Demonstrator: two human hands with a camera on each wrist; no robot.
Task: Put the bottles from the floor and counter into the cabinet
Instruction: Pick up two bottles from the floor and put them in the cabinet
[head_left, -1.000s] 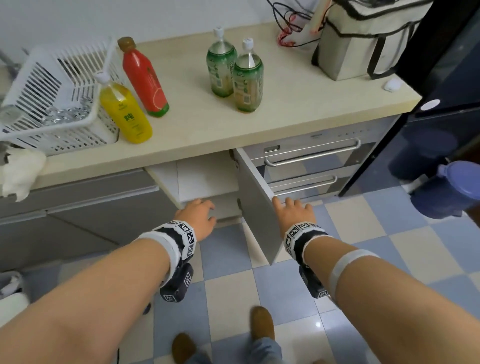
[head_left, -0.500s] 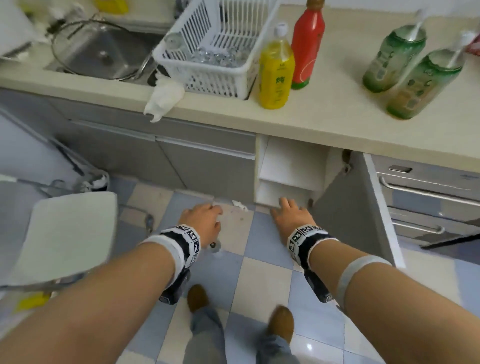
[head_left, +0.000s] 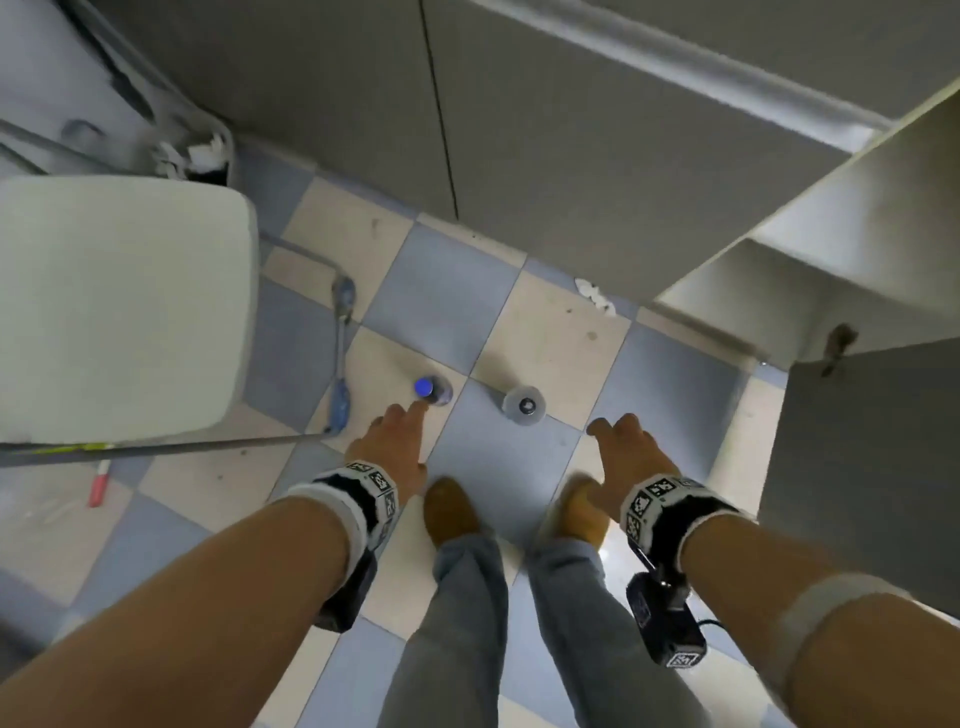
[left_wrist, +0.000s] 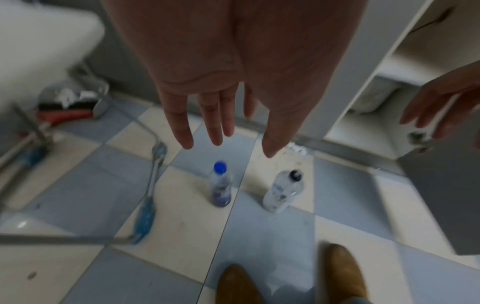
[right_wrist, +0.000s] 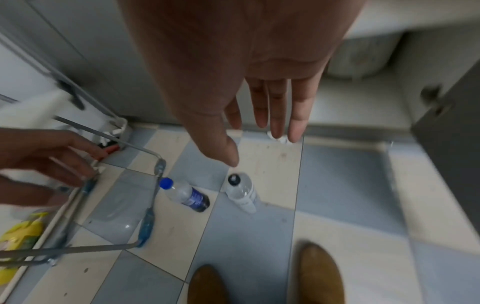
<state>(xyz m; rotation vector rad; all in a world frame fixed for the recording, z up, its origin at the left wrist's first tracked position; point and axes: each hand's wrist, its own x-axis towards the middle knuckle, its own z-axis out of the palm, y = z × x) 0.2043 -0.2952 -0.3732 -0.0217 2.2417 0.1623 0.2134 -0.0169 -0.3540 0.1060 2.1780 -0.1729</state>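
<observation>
Reaching down at frame centre, our left hand (head_left: 387, 449) and right hand (head_left: 626, 452) hung open, empty. We judged the blue-capped bottle (left_wrist: 221, 185) and black-capped bottle (left_wrist: 284, 190) light, slick plastic, best gripped mid-body.

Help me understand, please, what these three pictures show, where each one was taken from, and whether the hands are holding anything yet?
No machine here: a person wears one camera on the head and one on each wrist. The head view looks down past both forearms; each wrist view looks along its own hand. The left hand and right hand reach down with straight fingers and hold nothing. On the checkered floor stand two upright bottles, apart: a blue-capped bottle and a black-capped bottle. To the right, the cabinet stands open, its door swung out. A white chair is on the left.
</observation>
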